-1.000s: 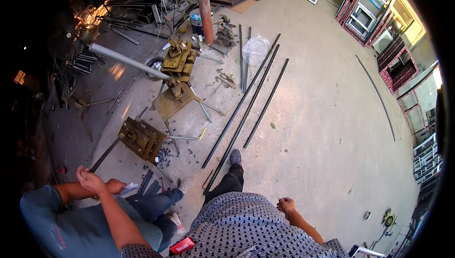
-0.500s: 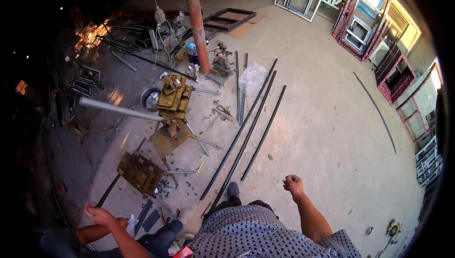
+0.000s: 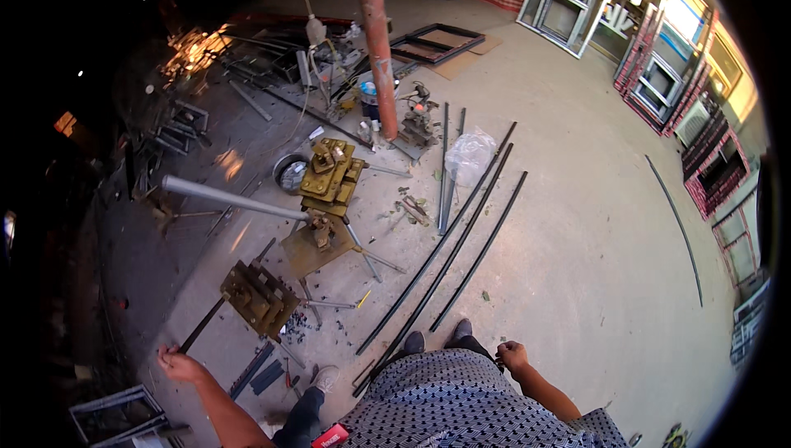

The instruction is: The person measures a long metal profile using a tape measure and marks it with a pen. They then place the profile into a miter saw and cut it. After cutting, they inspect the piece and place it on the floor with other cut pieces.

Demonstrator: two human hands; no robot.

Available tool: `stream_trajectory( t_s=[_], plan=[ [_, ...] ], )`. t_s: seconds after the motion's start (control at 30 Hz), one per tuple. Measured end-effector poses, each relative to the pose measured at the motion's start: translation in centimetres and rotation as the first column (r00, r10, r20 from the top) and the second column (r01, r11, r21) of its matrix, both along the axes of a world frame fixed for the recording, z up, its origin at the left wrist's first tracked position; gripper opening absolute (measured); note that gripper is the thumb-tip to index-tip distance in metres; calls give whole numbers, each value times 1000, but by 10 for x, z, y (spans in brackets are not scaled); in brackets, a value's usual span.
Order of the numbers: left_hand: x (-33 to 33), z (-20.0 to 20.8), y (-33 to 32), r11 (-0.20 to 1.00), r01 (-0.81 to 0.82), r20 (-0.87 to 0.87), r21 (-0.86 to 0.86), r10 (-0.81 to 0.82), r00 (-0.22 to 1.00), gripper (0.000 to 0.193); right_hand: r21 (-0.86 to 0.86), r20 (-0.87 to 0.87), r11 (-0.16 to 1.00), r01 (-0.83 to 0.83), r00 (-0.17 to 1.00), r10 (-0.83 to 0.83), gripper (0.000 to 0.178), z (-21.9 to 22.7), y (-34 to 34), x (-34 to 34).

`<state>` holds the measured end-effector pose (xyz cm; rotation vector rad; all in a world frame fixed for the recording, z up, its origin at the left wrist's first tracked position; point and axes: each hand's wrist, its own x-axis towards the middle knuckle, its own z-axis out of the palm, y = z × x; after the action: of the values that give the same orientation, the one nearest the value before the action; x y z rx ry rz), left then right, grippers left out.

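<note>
At the lower left, my left hand [image 3: 178, 363] is closed at the end of a long dark lever [image 3: 201, 326]. The lever runs up to a low brownish-yellow metal press [image 3: 259, 300] with stacked plates, standing on thin legs. My right hand [image 3: 512, 356] is held out at the right of my body, its fingers curled together. Something small and dark shows at its fingertips, too small to name. Three long black metal bars [image 3: 441, 242] lie on the floor in front of my feet.
A second yellow press [image 3: 332, 172] on a stand has a long grey pipe handle [image 3: 231, 198] sticking out left. Behind it rise a red post [image 3: 377, 53] and a scrap heap. Another person's leg [image 3: 305, 419] is at my left. Window frames [image 3: 659, 77] lean along the right wall.
The view has shifted, so the scene sits further right and lower. My left hand has come onto the lever's end. My right hand has drawn closer to my body. Another person's forearm has left view.
</note>
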<state>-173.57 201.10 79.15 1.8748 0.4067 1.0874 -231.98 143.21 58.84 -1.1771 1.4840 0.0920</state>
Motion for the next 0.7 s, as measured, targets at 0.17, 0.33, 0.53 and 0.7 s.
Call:
stream_trajectory(
  t_s=[0.17,0.33,0.53,0.7],
  plan=[
    [11,4,-20,999,-43,-5,-7,43,999,35,-9,63,993,116,991,-115,25,20,-65,11],
    [7,13,-23,1000,-25,60,-13,26,998,28,56,133,996,69,988,-76,23,17,-104,28],
    [-17,24,-46,987,-132,-84,89,140,987,27,5,68,987,-163,984,162,23,28,-122,56],
    [-20,32,-50,983,-164,-110,81,172,979,26,0,75,939,-345,936,344,24,21,-140,73]
  ],
)
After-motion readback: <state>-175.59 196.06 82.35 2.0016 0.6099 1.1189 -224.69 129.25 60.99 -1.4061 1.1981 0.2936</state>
